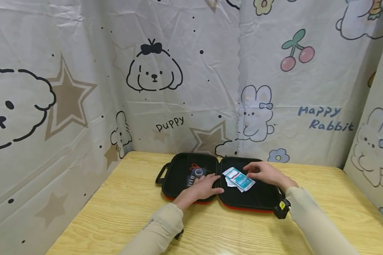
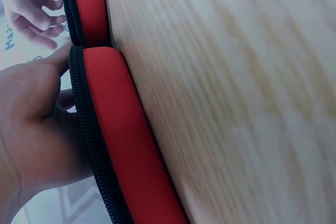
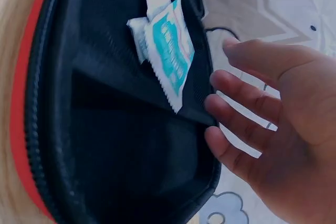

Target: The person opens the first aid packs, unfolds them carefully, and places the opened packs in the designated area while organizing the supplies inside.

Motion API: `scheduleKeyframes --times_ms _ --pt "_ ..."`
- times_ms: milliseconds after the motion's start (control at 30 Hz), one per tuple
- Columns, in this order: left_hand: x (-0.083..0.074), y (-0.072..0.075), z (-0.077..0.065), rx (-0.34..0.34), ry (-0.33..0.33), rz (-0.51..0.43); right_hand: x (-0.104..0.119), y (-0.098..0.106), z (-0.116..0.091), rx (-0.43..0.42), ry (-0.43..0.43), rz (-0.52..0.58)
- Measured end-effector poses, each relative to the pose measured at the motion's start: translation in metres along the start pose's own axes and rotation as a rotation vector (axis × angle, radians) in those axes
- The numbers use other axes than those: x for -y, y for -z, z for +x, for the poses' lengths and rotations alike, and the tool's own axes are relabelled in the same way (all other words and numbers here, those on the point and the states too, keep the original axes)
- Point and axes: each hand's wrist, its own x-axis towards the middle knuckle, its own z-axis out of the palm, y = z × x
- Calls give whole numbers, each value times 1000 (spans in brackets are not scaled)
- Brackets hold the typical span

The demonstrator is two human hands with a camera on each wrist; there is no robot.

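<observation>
A black zip case (image 1: 265, 197) with red outer sides lies spread open on the table, its two halves side by side. My left hand (image 1: 201, 188) reaches over the front rim of the left half, fingers extended toward the hinge. Partly behind that hand are orange-handled scissors (image 1: 194, 166) and a grey-white roll (image 1: 198, 172). In the right half lie teal-and-white sachets (image 1: 241, 180), overlapping one another. My right hand (image 1: 264, 172) hovers beside them, fingers loosely bent; the right wrist view shows the fingers (image 3: 244, 98) apart from the sachets, holding nothing.
The wooden table (image 1: 115, 212) extends in front and to both sides of the case. A carry handle (image 1: 161, 174) sticks out from the case's left side. Behind stands a patterned cloth backdrop (image 1: 178, 106), close to the table's back edge.
</observation>
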Motion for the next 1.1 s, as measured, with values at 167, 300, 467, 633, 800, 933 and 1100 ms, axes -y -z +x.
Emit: scheduleKeyframes --times_ms 167,300,467,633,800,933,1100 --pt "0 -2 0 11 3 -5 -12 -6 4 64 -23 -18" --pt "-2 -2 1 12 0 2 -21 -9 4 91 -26 -32" --pt "1 -2 1 7 -2 -7 -20 -11 6 111 -29 -44" --pt "2 -2 -1 10 -3 -22 -21 -15 7 124 -10 -26" --pt "2 -2 -2 2 -7 -14 -25 -16 6 107 17 0" --pt "3 -3 -2 0 -5 -18 -26 -15 5 85 22 29" --pt "4 -3 -2 -7 -6 -24 -25 -7 0 57 55 66"
